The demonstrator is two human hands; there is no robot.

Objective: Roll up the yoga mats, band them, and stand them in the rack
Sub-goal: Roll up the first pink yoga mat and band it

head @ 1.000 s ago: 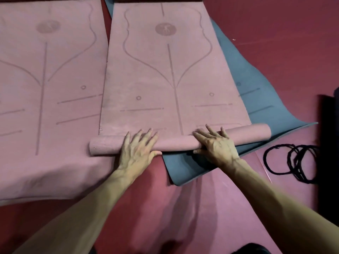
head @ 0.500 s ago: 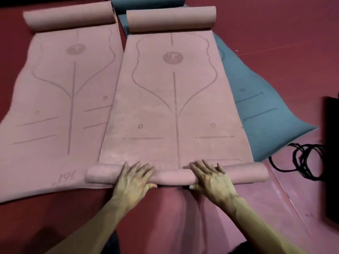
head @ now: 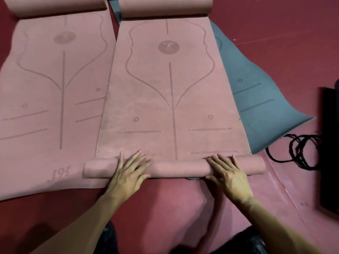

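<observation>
A pink yoga mat (head: 170, 99) with line markings lies flat in the middle of the floor, its near end wound into a low roll (head: 176, 166). My left hand (head: 128, 171) presses flat on the roll's left part with fingers spread. My right hand (head: 227, 173) presses flat on its right part. The mat's far end curls up in a second roll (head: 165, 6). Several black bands (head: 297, 153) lie in loops on the floor to the right.
Another pink mat (head: 51, 88) lies flat on the left, its far end curled. A blue-grey mat (head: 256, 99) lies partly under the middle mat on the right. A dark object (head: 330, 143) stands at the right edge. The floor (head: 275, 24) is red.
The roll has travelled forward over the mat under both hands and grown a little thicker. The blue-grey mat corner near my hands is now covered. The view shifted, showing the far curled ends.
</observation>
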